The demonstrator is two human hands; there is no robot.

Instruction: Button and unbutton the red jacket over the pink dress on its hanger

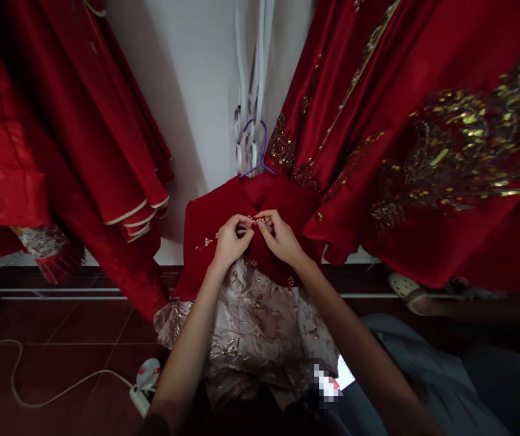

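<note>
A red garment (210, 218) hangs on a purple hanger (262, 145) in front of me, with small gold and pearl-like beads (207, 242) on its front. At the middle of its chest, my left hand (233, 241) and my right hand (282, 236) meet, thumbs and fingers closed in a pinch. Between their fingertips shows a short beaded trim (259, 221), partly hidden by the fingers. Below the red cloth, a shiny pale pink-gold fabric (260, 321) with creased patterns spreads under my forearms.
Red garments (123, 121) hang at left, and more with gold sequins (464, 139) at right. White straps (254, 66) hang against the wall. A white cable (64, 396) runs over dark floor tiles to a power strip (139, 399). A person's foot in a clog (408, 292) is at right.
</note>
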